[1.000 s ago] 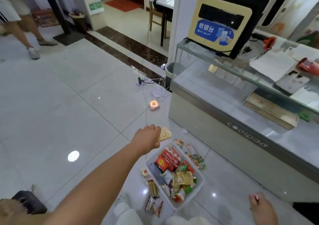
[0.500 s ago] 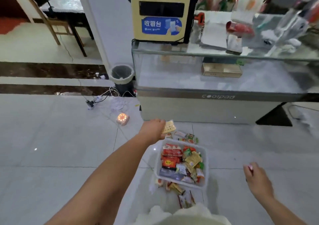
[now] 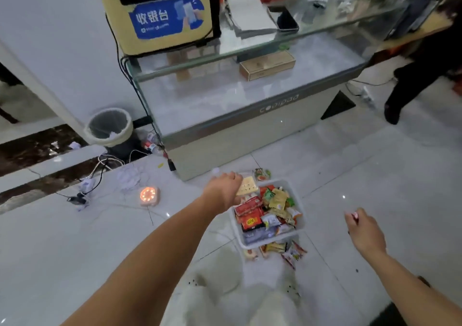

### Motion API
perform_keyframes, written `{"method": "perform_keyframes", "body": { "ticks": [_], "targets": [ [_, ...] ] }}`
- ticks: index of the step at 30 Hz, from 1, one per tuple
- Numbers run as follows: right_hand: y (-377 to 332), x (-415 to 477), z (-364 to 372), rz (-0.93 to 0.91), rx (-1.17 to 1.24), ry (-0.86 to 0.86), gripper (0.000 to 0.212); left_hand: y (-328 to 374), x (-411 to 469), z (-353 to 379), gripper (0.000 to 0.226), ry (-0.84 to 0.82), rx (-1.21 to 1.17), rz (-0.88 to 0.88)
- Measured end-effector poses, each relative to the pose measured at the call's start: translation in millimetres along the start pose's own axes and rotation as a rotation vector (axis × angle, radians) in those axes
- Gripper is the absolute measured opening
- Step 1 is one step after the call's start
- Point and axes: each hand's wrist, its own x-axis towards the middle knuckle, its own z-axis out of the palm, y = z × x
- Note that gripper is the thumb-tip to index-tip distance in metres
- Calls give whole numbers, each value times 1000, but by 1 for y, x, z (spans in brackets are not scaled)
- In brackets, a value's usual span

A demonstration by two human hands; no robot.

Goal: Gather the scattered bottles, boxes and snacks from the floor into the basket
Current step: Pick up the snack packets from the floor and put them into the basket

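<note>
Head view. Grips a yellow packet in the left hand, now brought over the upper-left rim of the basket at frame centre; ready to drop. Seems to pinch a small pink thing in the right hand, lower right.

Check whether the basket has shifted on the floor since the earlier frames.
No. The basket sits by the same counter corner, loose snacks at both ends as before.

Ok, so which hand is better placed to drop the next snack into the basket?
Left. The left hand holds a pale yellow packet right at the far corner of the basket, so it likely only needs to let go. The right hand hangs off to the side, apart from the basket.
</note>
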Motion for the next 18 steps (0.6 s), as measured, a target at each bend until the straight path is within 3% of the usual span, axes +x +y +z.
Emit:
{"method": "perform_keyframes", "body": {
  "ticks": [4, 11, 18],
  "targets": [
    [-20, -31, 40, 126, -10, -16, 30, -28, 0, 19, 59, -25, 47, 85],
    [-39, -25, 167, 96, -79, -113, 26, -54, 65, 123, 56, -13, 117, 146],
    [-7, 45, 432, 2, -186, -208, 40, -91, 198, 375, 56, 13, 174, 252]
  ]
}}
